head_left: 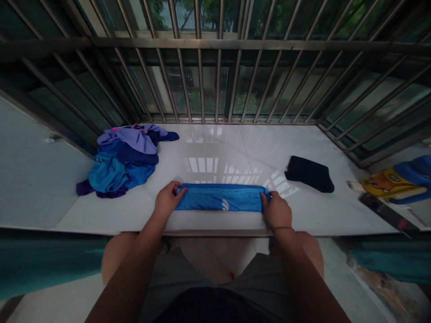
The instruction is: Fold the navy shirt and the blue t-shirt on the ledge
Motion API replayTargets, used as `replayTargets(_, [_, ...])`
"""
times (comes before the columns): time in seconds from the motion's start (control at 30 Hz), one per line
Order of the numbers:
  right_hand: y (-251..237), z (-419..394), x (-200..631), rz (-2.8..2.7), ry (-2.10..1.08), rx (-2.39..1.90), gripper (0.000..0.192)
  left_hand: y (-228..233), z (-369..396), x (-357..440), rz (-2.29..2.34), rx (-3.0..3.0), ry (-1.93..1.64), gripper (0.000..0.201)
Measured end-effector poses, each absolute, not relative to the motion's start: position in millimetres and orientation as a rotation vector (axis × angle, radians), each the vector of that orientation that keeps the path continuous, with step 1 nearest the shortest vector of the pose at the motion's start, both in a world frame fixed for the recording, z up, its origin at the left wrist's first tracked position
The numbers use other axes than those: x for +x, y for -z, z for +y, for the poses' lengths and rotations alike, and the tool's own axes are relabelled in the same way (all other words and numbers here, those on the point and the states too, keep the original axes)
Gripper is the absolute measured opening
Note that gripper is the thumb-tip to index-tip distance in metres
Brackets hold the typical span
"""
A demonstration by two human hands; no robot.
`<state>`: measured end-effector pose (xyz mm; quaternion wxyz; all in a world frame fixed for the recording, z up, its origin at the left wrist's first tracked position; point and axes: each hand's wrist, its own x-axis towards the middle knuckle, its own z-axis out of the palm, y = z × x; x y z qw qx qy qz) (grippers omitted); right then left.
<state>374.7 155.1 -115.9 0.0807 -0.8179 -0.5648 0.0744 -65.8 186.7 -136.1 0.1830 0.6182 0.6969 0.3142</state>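
My left hand (167, 198) sits lower centre-left of frame, fingers curled shut on the left end of the blue garment (220, 198), thumb on top w/ the cloth pinched under it. My right hand (276, 210) is lower centre-right, also closed, gripping the right end of the same piece, knuckles up, thin band at the wrist. Btwn both hands the blue garment lies folded into a long flat strip, stretched straight across the centre of the frame near the front edge of the white ledge (235, 148); small white logo on it, just right of its middle. Ledge surface is glossy, shows reflections of the bars. Up and left of my left hand, well apart, a loose clothes pile (124, 161) in blues & purples, unfolded. Right of centre, apart from my right hand, a dark folded item (310, 173) lying flat on the ledge. Far right edge of frame: a yellow & blue object (397, 181), can't tell exactly what. Metal window bars (202, 80) fill the top of frame, greenery behind. My knees show at the bottom, below the ledge edge.
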Motion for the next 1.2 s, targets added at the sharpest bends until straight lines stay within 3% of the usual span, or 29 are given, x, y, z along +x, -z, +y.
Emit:
replayTargets(0.13, [106.5,167.5,406.3,-1.634,-0.322,-2.403,0.043,142.1,188.2,-72.4,1.801,1.678,-1.000,0.039])
replayTargets(0.37, [59.2,188.7,429.1,-1.419,-0.093,-2.373,0.036,146.9,190.8,-72.3,1.785,1.700,-0.986,0.037])
replayTargets(0.63, [5.7,198.4,292.5,-1.773,-0.108,-1.734,0.024,134.5,186.4,-68.7,1.815,1.789,-0.880,0.045])
replayTargets(0.9, [68.7,160.9,115.6,-2.652,-0.309,-1.509,0.029,133.2,186.2,-67.8,1.834,1.837,-0.816,0.042])
replayTargets(1.1, [101.5,137.8,125.2,-2.643,-0.279,-1.444,0.028,132.3,187.3,-66.2,1.875,1.868,-0.745,0.042])
replayTargets(1.2, [103.4,137.3,148.7,-2.579,-0.303,-1.329,0.042,133.5,188.4,-66.7,1.891,1.866,-0.752,0.041])
